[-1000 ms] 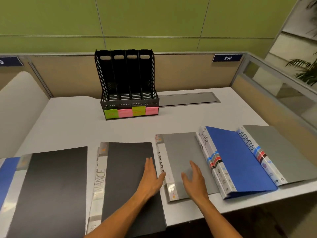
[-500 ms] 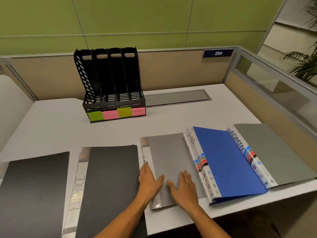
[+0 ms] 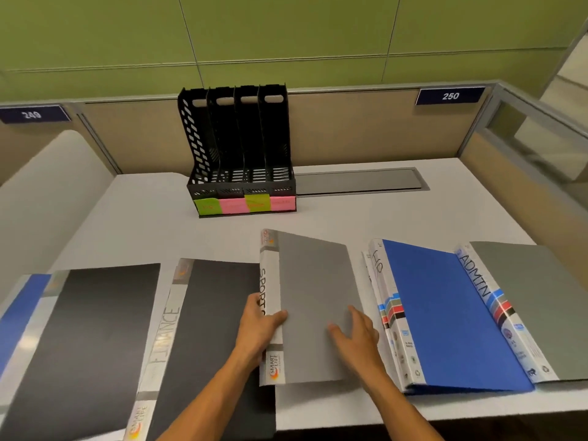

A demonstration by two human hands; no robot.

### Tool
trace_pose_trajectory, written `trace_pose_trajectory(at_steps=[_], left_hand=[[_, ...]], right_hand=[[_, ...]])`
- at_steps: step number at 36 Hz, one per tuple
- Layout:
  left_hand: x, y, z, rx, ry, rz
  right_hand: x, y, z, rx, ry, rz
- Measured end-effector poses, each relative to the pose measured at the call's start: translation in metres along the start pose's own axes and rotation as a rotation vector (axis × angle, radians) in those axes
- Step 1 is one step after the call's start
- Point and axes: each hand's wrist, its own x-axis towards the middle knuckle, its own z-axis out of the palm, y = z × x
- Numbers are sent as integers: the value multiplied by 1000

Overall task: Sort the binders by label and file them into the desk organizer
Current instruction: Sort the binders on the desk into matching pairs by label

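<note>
**Grey SPORTS binder gripped at the spine, organizer standing behind**

A grey plastic binder with a white spine lettered SPORT [image 3: 313,300] is seen at the middle of the white worktop [image 3: 366,221], its spine side apparently raised off the surface. The left hand [image 3: 259,326] is curled round that spine, thumb on the grey cover and fingers behind the spine; the grip is closed on the binder. The right hand [image 3: 358,334] is laid on the cover near its right edge with fingers fairly straight and spread, holding nothing.

To the left, a black binder with a pale spine marked FINANCE [image 3: 203,329] is laid flat, and beyond it another black binder with a blue edge [image 3: 86,338]. To the right, a blue binder with a white spine marked HR [image 3: 445,313] is overlapped at its right side by a grey binder with a white spine marked ADMIN [image 3: 534,303].

A black perforated four-slot desk organizer [image 3: 237,144] is stood upright at the back of the worktop, well apart from the binders. Green and pink sticky labels [image 3: 245,203] are fixed along its front base; their writing cannot be read.
</note>
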Motion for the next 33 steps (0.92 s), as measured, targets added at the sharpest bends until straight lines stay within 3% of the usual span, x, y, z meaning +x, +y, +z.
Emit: trace_pose_trajectory(at_steps=[6, 14, 24, 33], left_hand=[[-16, 24, -41, 36, 3, 96], [-36, 52, -119, 33, 9, 173], [-52, 58, -229, 97, 157, 270], [-66, 44, -336, 122, 397, 211]], right_hand=[[15, -6, -1, 192, -14, 8], [11, -40, 28, 457, -225, -28], [-15, -115, 107, 502, -362, -86], [-50, -185, 205, 529, -417, -92]])
